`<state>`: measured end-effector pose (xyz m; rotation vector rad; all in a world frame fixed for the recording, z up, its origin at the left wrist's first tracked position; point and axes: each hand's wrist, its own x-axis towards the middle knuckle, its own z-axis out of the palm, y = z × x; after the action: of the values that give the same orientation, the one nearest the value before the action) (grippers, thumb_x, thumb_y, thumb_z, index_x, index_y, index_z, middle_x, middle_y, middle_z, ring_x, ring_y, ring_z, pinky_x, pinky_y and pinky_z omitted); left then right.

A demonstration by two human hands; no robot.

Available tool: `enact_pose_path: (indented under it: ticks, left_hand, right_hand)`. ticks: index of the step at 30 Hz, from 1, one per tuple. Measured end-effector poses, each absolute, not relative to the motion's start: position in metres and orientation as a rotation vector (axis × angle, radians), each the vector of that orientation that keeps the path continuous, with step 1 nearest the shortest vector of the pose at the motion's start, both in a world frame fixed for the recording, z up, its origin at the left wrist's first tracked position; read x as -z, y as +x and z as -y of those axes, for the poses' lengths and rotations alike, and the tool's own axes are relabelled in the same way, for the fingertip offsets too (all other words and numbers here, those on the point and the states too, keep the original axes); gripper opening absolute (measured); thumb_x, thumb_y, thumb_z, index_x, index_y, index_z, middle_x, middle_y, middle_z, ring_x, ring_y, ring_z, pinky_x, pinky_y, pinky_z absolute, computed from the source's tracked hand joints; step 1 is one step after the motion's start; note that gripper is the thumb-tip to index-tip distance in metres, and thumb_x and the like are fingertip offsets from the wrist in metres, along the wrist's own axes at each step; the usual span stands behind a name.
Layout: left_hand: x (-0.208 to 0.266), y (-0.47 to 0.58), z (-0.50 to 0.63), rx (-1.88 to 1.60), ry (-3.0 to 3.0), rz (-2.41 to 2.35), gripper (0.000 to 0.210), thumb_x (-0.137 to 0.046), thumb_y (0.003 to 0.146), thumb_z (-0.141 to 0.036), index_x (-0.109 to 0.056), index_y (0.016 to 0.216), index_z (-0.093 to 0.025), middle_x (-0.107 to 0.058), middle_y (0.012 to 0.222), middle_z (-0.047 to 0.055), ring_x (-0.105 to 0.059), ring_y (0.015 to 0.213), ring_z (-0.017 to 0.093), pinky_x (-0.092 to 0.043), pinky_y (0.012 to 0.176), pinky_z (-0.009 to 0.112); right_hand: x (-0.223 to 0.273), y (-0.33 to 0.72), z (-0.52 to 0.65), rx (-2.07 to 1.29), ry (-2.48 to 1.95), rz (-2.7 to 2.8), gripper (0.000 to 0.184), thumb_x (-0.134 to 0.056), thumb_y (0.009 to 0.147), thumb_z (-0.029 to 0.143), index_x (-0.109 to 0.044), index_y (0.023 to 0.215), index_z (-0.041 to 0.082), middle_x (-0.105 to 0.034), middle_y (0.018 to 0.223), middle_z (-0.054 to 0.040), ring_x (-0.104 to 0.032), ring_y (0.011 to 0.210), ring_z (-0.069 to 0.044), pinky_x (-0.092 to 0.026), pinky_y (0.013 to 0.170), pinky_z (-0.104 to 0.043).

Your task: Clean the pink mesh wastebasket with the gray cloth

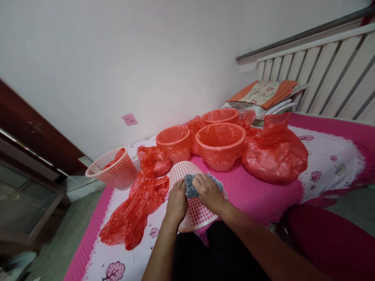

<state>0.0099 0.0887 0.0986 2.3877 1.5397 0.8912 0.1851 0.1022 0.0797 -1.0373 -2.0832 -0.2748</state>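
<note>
A pale pink perforated plastic waste basket lies tilted on the bed in front of me, its wide rim towards my lap. My left hand is closed on the basket's left side, with its fingertips beside a grey fuzzy cloth. Pressed against the basket's upper side, that cloth is bunched under my right hand, whose fingers are curled over it. To the left, crumpled red plastic bags spread over the bedcover.
Red-bag-lined baskets stand behind, one nearer and one farther. A bulging red bag sits right. Another pink basket leans far left. Folded textiles lie by the radiator. A dark red stool stands lower right.
</note>
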Motion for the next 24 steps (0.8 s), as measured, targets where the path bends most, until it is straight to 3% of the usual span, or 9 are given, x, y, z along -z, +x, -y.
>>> enact_pose_path:
  ticks: [14, 24]
  left_hand:
    - [-0.081, -0.005, -0.09, -0.871, 2.431, -1.627, 0.073, -0.043, 0.079, 0.008, -0.064, 0.145, -0.014, -0.066, 0.152, 0.019, -0.06, 0.144, 0.029, -0.044, 0.124, 0.059]
    - [-0.083, -0.003, -0.09, -0.827, 2.453, -1.645, 0.075, -0.044, 0.077, 0.01, -0.063, 0.146, -0.013, -0.066, 0.152, 0.019, -0.059, 0.145, 0.029, -0.045, 0.124, 0.057]
  right_hand:
    - [-0.065, 0.207, -0.106, 0.116, -1.077, 2.001, 0.043, -0.053, 0.066, -0.007, -0.046, 0.091, 0.027, -0.062, 0.091, -0.0031, -0.054, 0.086, -0.026, -0.043, 0.074, -0.035]
    - [-0.053, 0.212, -0.106, 0.117, -1.118, 1.943, 0.041, -0.053, 0.069, -0.006, -0.044, 0.092, 0.027, -0.061, 0.092, -0.0033, -0.054, 0.085, -0.026, -0.044, 0.076, -0.035]
